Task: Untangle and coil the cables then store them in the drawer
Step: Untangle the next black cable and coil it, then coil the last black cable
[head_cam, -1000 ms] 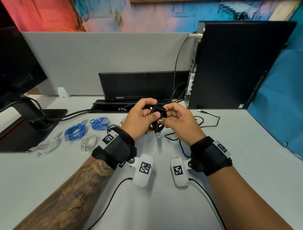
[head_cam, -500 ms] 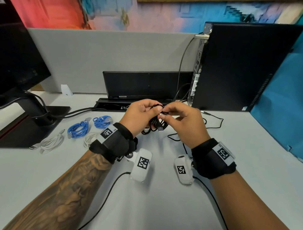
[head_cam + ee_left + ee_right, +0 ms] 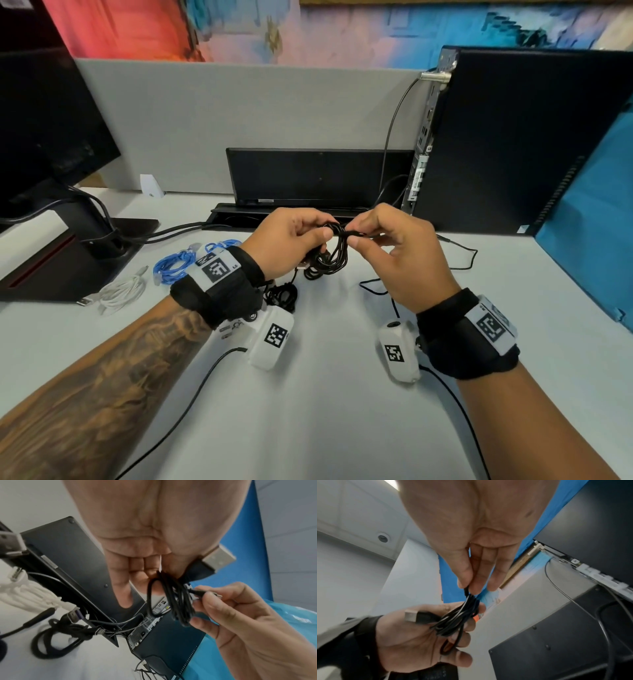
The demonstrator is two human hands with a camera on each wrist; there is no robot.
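Observation:
A coiled black USB cable (image 3: 334,255) hangs between both hands above the white desk (image 3: 325,404). My left hand (image 3: 291,240) grips the coil (image 3: 453,622), with its silver USB plug (image 3: 217,558) sticking out by the palm. My right hand (image 3: 390,246) pinches the cable's thin free end (image 3: 200,593) between thumb and fingers at the top of the coil (image 3: 468,593). Two blue coiled cables (image 3: 174,263) and a white one (image 3: 120,293) lie on the desk to the left. Another black coil (image 3: 282,294) lies under my left wrist. No drawer is in view.
A computer tower (image 3: 513,144) stands at the back right, a black dock (image 3: 318,178) at the back centre, a monitor stand (image 3: 68,253) at the left. A thin black wire (image 3: 459,257) trails on the desk to the right. Wrist camera leads run toward me.
Both hands have lifted slightly with the coil. The right hand has shifted from the plug at the coil's lower part up to its top, where it now pinches the thin end.

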